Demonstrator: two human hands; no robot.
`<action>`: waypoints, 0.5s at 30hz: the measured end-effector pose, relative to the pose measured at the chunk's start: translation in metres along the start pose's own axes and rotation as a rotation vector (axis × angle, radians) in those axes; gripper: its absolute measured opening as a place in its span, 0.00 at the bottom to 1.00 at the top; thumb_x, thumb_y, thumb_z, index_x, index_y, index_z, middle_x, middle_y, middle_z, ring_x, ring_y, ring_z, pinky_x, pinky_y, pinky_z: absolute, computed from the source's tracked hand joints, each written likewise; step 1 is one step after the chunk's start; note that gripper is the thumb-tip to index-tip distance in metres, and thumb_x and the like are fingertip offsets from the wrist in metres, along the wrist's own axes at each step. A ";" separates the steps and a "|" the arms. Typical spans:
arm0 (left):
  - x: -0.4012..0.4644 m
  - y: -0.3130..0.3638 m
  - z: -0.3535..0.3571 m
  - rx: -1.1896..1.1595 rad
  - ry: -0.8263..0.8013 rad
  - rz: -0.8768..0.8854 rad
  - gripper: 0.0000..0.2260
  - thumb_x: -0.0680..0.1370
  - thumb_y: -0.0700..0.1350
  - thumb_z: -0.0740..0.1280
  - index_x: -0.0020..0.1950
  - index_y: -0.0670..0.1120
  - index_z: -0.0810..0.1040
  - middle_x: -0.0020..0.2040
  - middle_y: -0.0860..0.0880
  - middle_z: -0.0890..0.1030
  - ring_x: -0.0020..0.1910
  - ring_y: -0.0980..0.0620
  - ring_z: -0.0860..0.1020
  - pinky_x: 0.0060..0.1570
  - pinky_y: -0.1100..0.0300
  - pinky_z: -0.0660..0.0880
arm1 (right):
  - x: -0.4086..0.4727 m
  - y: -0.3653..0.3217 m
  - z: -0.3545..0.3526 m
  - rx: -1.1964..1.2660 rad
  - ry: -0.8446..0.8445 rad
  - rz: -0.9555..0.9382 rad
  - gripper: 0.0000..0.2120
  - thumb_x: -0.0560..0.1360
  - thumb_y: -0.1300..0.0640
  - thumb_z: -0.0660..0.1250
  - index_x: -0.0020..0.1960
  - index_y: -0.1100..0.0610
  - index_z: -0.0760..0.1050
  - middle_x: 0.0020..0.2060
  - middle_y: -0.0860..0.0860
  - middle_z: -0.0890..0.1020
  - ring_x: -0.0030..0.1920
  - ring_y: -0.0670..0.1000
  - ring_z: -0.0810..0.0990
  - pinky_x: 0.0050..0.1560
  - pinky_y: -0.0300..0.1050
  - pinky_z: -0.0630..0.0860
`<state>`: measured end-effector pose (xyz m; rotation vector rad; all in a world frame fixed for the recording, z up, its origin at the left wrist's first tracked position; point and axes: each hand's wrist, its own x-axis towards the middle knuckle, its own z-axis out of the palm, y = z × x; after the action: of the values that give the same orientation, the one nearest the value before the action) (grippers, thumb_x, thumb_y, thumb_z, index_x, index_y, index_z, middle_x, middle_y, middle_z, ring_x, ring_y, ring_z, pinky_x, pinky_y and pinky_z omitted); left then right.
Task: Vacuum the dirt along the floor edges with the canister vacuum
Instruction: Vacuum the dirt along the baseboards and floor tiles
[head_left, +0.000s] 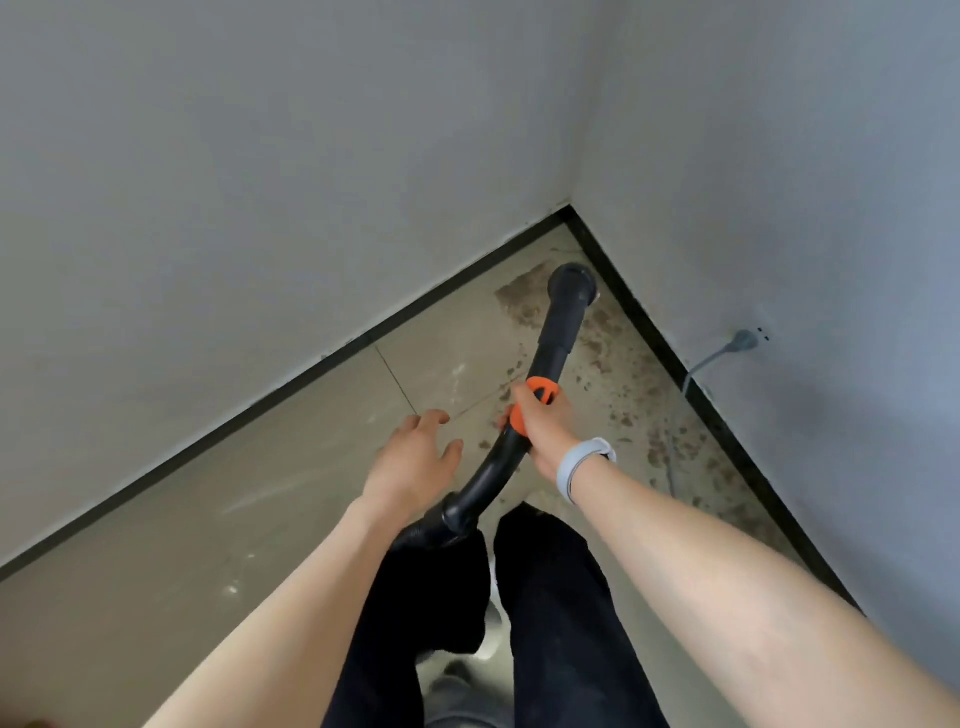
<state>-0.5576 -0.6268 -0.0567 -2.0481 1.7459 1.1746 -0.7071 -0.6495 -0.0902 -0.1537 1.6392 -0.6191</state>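
Head view: right hand (543, 428) clamped on wand (558, 332), left hand (415, 457) loose w/ fingers apart; keep nozzle (571, 283) flat, sweep dirt (613, 364) slowly along baseboard (675, 364).

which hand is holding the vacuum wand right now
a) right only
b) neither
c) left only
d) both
a: the right hand has its grip curled round the orange collar of the vacuum wand, while the left hand hovers beside it with fingers spread, touching nothing.

Black vacuum wand (558, 332), orange collar, nozzle on brown dirt (524, 301) near corner.
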 end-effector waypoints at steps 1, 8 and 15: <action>-0.005 0.005 -0.003 -0.002 -0.003 0.008 0.19 0.81 0.50 0.59 0.71 0.48 0.65 0.68 0.46 0.69 0.64 0.46 0.71 0.59 0.54 0.71 | -0.004 -0.005 -0.005 -0.011 0.007 0.004 0.05 0.77 0.60 0.62 0.42 0.54 0.69 0.28 0.54 0.76 0.27 0.51 0.75 0.31 0.40 0.73; -0.027 0.023 -0.011 0.020 -0.059 0.019 0.18 0.81 0.49 0.59 0.70 0.47 0.66 0.67 0.46 0.71 0.56 0.47 0.77 0.53 0.56 0.75 | -0.020 -0.014 -0.059 -0.118 0.089 -0.056 0.06 0.75 0.57 0.64 0.40 0.53 0.69 0.28 0.54 0.79 0.37 0.56 0.77 0.49 0.49 0.75; -0.014 0.044 -0.013 0.025 -0.081 0.082 0.17 0.81 0.49 0.59 0.69 0.48 0.68 0.65 0.47 0.72 0.61 0.49 0.74 0.52 0.59 0.72 | -0.024 -0.027 -0.080 -0.140 0.076 -0.114 0.07 0.76 0.53 0.64 0.45 0.56 0.69 0.32 0.53 0.81 0.38 0.52 0.78 0.42 0.43 0.71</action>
<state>-0.5912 -0.6369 -0.0241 -1.9031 1.8129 1.2342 -0.7854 -0.6374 -0.0530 -0.3314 1.7571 -0.6020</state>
